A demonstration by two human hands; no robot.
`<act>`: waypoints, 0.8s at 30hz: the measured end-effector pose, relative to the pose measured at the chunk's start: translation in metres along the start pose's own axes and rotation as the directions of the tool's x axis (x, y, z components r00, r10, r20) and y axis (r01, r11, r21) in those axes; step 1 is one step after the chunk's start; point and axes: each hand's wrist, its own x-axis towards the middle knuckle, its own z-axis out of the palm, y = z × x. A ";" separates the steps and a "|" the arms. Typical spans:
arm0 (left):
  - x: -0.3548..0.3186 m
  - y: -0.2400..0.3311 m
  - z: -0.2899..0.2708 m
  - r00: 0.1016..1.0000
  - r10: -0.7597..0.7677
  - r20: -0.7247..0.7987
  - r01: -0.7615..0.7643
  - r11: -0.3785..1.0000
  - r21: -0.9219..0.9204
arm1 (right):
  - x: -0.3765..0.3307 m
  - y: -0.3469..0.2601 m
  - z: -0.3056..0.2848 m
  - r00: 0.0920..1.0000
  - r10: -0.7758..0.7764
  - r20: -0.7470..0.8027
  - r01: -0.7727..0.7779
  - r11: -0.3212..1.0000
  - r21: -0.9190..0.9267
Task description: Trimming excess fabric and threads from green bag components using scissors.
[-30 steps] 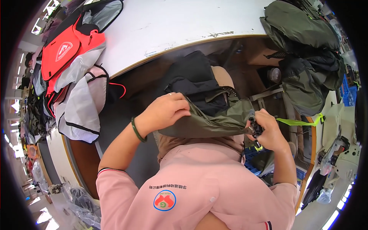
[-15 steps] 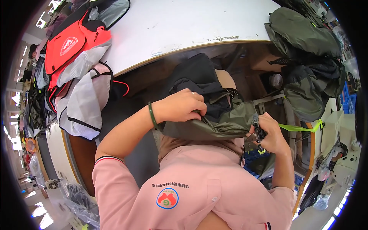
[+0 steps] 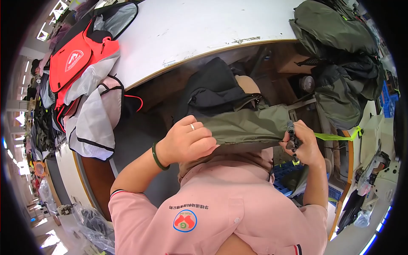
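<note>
Across my lap lies an olive-green fabric piece (image 3: pixel 250 125), joined to black fabric (image 3: pixel 214 91) that looks like part of a bag. My left hand (image 3: pixel 190 138) is closed on the near left edge of the olive fabric, which is pulled straight toward the right. At the other end my right hand (image 3: pixel 307 142) wraps round a dark metal hand tool (image 3: pixel 291 135), which looks like thread snips; its blades are hard to make out. The right fingers also touch the fabric's right end. A yellow-green strap (image 3: pixel 335 136) runs from beside that hand to the right.
Ahead is a white table (image 3: pixel 204 25) with a worn front edge. Red and grey bags (image 3: pixel 72 63) hang over its left side, and olive bags (image 3: pixel 335 29) are piled at the right. A sewing machine (image 3: pixel 378 170) stands right. Below my right arm is a blue crate (image 3: pixel 282 180).
My left hand has moved left and nearer to me along the fabric edge. The olive fabric is now stretched flatter and straighter. My right hand has shifted slightly right with the tool.
</note>
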 end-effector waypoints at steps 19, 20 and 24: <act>-0.010 0.011 0.007 0.983 0.097 -0.153 -0.089 0.994 0.060 | 0.029 -0.031 -0.009 0.961 -0.162 0.222 0.231 0.915 -0.331; -0.008 0.012 0.005 0.983 0.098 -0.154 -0.089 0.994 0.063 | 0.033 -0.032 -0.009 0.947 -0.210 0.241 0.288 0.889 -0.357; -0.005 0.014 0.003 0.981 0.086 -0.173 -0.076 0.995 0.066 | 0.041 -0.033 -0.006 0.935 -0.239 0.262 0.325 0.871 -0.368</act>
